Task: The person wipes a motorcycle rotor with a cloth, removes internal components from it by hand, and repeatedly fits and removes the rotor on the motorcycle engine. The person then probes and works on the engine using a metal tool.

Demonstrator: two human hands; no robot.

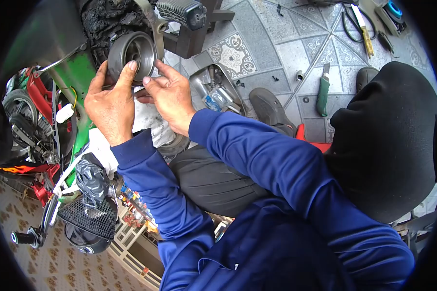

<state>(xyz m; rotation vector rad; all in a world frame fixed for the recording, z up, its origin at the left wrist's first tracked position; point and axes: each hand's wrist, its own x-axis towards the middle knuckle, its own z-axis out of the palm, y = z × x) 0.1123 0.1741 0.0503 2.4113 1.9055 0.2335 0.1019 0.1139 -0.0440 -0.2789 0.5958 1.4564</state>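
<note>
Near the top left, a round dark metal drum (115,59) with a hollow centre is held up on its side. My left hand (112,104) grips its lower left edge, the thumb lying over the front rim. At its lower right edge is my right hand (172,97), fingers bent against the rim and partly hidden behind it. Just behind the drum lies blackened, greasy machinery (99,24). A green frame (77,72) runs down beside my left hand. White cloth (153,121) shows below both hands.
A metal tray (231,82) of small parts sits on the tiled floor. Further right lie a green-handled cutter (322,94), a yellow-handled tool (366,43) and a small metal socket (299,75). A black helmet (90,237) and basket (90,213) are at lower left.
</note>
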